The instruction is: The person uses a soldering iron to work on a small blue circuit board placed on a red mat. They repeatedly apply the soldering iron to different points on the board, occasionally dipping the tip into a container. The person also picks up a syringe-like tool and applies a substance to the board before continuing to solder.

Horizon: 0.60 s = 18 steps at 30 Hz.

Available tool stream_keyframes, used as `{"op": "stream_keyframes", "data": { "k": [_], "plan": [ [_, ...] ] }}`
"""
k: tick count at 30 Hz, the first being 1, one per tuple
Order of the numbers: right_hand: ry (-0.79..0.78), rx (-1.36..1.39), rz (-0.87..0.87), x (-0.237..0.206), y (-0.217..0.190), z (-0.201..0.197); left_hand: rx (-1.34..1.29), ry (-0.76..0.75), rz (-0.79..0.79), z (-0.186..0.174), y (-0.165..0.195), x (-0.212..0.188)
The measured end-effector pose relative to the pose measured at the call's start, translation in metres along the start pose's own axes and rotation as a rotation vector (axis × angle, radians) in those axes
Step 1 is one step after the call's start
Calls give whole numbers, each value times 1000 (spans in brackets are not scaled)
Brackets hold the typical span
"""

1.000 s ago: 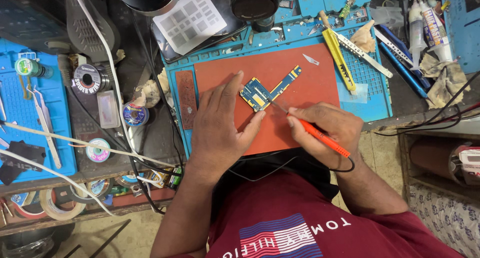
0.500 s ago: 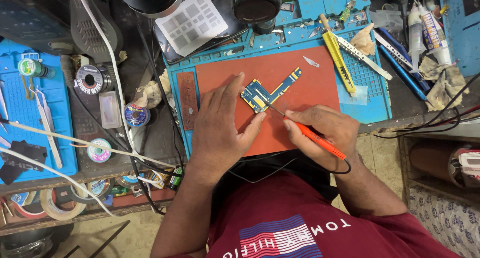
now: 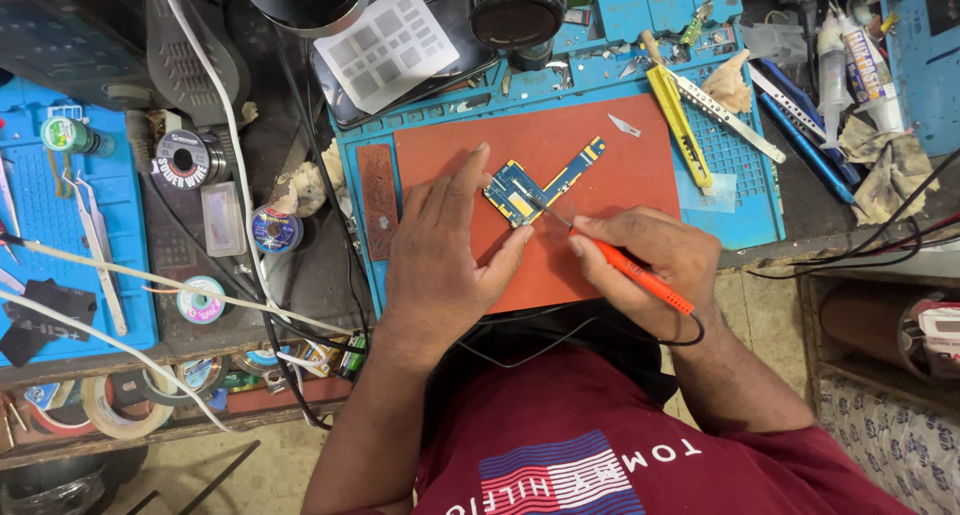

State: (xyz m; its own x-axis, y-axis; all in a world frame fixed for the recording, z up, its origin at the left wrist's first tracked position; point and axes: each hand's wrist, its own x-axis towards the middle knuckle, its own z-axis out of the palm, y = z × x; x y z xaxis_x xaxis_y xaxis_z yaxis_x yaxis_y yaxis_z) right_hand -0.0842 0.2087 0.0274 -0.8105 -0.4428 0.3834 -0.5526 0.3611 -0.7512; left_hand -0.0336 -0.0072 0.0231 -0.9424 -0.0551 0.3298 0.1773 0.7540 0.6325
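Board (image 3: pixel 528 187) (L-shaped) runs toward 2 o'clock, unmoved. Left hand (image 3: pixel 445 245), fingers together, steadies it; right hand (image 3: pixel 655 260) pinches iron (image 3: pixel 630 268), tip now on it.

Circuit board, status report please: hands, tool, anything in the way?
Left hand flat, fingertips steadying circuit board. Right hand grips orange soldering iron, tip on board. Nothing in the way.

Left hand (image 3: pixel 440 250) flat (right hand (image 3: pixel 655 260) pinching)
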Motion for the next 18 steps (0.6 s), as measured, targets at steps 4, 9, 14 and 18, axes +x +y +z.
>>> {"op": "stream_keyframes", "data": {
  "k": [4,9,14,18],
  "plan": [
    [-5,-7,-7,1,0,0,2,17,10,0,0,0],
    [11,19,2,1,-1,1,-9,12,-2,-1,0,-1],
    [-3,14,-6,1,-1,0,-7,27,5,1,0,-1],
    [-35,-23,-45,2,-2,0,-13,20,0,0,-1,-2]
  ]
}}
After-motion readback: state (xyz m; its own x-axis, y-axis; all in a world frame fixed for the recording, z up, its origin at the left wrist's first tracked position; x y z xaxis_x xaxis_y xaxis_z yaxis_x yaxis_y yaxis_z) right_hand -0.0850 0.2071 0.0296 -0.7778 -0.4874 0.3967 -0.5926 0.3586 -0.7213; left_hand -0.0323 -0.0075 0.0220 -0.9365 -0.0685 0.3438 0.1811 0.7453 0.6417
